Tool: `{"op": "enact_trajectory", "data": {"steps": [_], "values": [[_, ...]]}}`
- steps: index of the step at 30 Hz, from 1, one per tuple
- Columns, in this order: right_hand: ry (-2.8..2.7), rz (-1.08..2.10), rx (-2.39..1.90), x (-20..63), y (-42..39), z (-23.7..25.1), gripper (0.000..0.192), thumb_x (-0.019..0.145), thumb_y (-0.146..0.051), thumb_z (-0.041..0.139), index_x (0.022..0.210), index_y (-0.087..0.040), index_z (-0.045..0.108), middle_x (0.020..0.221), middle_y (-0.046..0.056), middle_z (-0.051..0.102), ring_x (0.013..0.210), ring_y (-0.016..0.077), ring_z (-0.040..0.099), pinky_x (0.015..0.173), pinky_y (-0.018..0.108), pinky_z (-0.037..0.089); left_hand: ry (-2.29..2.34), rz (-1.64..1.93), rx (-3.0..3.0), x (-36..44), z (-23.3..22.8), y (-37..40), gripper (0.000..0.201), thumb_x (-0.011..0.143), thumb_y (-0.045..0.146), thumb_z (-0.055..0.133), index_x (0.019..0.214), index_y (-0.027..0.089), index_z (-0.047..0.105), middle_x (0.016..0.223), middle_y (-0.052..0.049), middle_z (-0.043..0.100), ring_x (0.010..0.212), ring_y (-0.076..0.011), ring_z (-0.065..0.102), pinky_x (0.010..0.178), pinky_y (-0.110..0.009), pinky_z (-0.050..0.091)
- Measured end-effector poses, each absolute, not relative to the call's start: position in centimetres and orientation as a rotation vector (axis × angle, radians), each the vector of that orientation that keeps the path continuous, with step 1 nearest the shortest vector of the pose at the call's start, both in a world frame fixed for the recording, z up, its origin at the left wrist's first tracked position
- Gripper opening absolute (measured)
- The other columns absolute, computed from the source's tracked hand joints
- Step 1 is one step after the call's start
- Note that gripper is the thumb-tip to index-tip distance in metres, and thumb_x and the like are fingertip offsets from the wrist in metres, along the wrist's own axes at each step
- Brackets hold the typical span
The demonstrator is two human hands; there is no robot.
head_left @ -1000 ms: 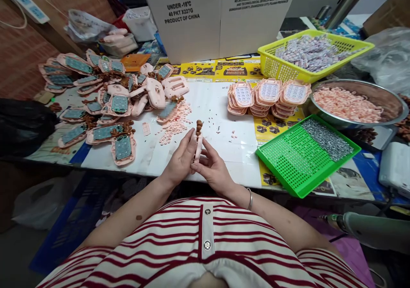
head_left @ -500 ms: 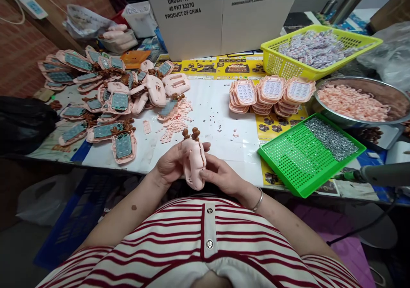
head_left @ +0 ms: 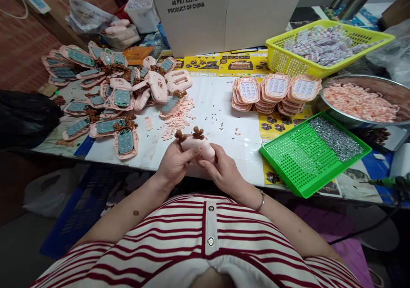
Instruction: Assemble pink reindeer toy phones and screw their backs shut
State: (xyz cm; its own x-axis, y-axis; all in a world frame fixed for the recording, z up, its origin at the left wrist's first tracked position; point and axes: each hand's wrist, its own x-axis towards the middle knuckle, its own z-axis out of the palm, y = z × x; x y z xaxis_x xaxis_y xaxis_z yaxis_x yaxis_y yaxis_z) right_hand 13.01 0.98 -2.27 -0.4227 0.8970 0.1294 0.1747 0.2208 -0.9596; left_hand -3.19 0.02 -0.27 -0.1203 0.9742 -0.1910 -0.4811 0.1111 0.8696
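Observation:
Close to my body, above the table's front edge, I hold a pink plastic toy shell (head_left: 206,150) with brown antlers on top. My left hand (head_left: 174,162) grips its left side, thumb pressed across it. My right hand (head_left: 224,168) wraps round its right end, with the thumb near the lower edge. Both hands cover much of the shell's lower part. Beyond it lies a heap of small pink buttons (head_left: 174,127) with a half shell holding a circuit board (head_left: 169,105). Left of that, several half shells with green boards (head_left: 126,142) are piled up.
Stacked pink keypad covers (head_left: 277,87) stand right of centre. A yellow basket (head_left: 297,68) holds small wrapped parts, a steel bowl (head_left: 333,115) pink loops, and a green tray (head_left: 288,164) screws. A white carton (head_left: 198,27) stands behind; a power tool (head_left: 389,181) is at right.
The shell has turned from upright, slot and seam showing, to a sideways tilt with its smooth face up. Both hands have shifted their grip round it. The power tool at right has swung partly out of view.

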Motion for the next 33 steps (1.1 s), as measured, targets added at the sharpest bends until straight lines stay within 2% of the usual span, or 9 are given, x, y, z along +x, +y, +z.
{"op": "enact_trajectory", "data": {"steps": [5,10,13,15,18,21,24,30,33], "values": [[-1.435,1.43,-0.898,13.2,1.1,-3.4,0.046,0.09,-0.051,0.066,0.13,-0.03,0.061,0.124,0.005,0.068,0.109,0.0228,0.064,0.101,0.041,0.052,1.065,1.479,0.884,-2.5,0.1,-0.6,0.046,0.076,0.054,0.083,0.104,0.018,0.077,0.109,-0.011,0.078,0.105,-0.0276,0.072,0.091,-0.037,0.057],[-1.276,1.411,-0.878,12.4,0.8,-3.8,0.048,0.086,-0.057,0.07,0.126,-0.031,0.062,0.116,0.004,0.07,0.104,0.0225,0.064,0.101,0.041,0.053,1.137,1.556,0.963,-1.5,1.3,-0.8,0.042,0.074,0.051,0.085,0.097,0.017,0.079,0.106,-0.011,0.078,0.108,-0.032,0.071,0.093,-0.041,0.058],[-1.075,1.489,-0.884,11.7,1.0,-3.5,0.045,0.085,-0.06,0.07,0.121,-0.034,0.062,0.119,0.002,0.069,0.105,0.0199,0.064,0.099,0.038,0.055,1.149,1.509,1.1,-1.3,1.6,-0.6,0.047,0.08,0.049,0.081,0.115,0.018,0.076,0.12,-0.012,0.076,0.114,-0.031,0.07,0.101,-0.04,0.054],[-0.906,1.585,-0.9,11.4,1.3,-3.4,0.047,0.086,-0.063,0.067,0.124,-0.037,0.057,0.122,0.001,0.068,0.105,0.0181,0.065,0.094,0.035,0.057,1.188,1.466,1.207,-1.2,1.1,-0.7,0.052,0.083,0.044,0.079,0.128,0.019,0.072,0.132,-0.012,0.072,0.123,-0.0301,0.066,0.107,-0.038,0.051],[-0.771,1.663,-0.9,11.1,1.3,-3.5,0.054,0.086,-0.063,0.065,0.133,-0.04,0.05,0.132,0.001,0.066,0.114,0.0174,0.065,0.099,0.035,0.056,1.298,1.429,1.297,-0.9,0.2,-0.7,0.042,0.091,0.038,0.069,0.13,0.02,0.072,0.13,-0.01,0.073,0.121,-0.0288,0.067,0.11,-0.04,0.048],[-0.769,1.663,-0.883,10.9,0.9,-3.7,0.057,0.089,-0.064,0.061,0.139,-0.042,0.045,0.142,0.001,0.062,0.128,0.017,0.061,0.111,0.039,0.051,1.319,1.473,1.343,-0.6,-0.3,-0.5,0.032,0.091,0.032,0.068,0.12,0.024,0.077,0.12,-0.007,0.077,0.11,-0.0276,0.071,0.121,-0.044,0.036],[-0.805,1.661,-0.87,10.9,0.7,-3.8,0.059,0.092,-0.067,0.053,0.144,-0.042,0.04,0.148,0.001,0.058,0.136,0.0179,0.057,0.111,0.042,0.052,1.29,1.498,1.425,-0.5,-0.2,-0.3,0.028,0.087,0.027,0.071,0.114,0.026,0.079,0.113,-0.005,0.079,0.107,-0.0273,0.072,0.126,-0.046,0.026],[-0.751,1.761,-0.866,10.9,1.3,-3.7,0.06,0.093,-0.069,0.049,0.143,-0.036,0.047,0.146,0.004,0.06,0.139,0.0213,0.055,0.112,0.043,0.052,1.422,1.326,1.63,-0.7,-1.0,-0.2,0.046,0.09,0.037,0.068,0.132,0.02,0.066,0.134,-0.013,0.071,0.128,-0.0331,0.062,0.128,-0.056,0.011],[-0.761,1.739,-0.884,10.9,1.7,-3.9,0.056,0.094,-0.068,0.048,0.14,-0.036,0.05,0.142,0.003,0.063,0.138,0.0197,0.055,0.113,0.041,0.05,1.423,1.313,1.619,-0.6,-1.2,-0.2,0.04,0.093,0.035,0.064,0.13,0.021,0.068,0.133,-0.012,0.072,0.127,-0.032,0.064,0.128,-0.055,0.009]]}}
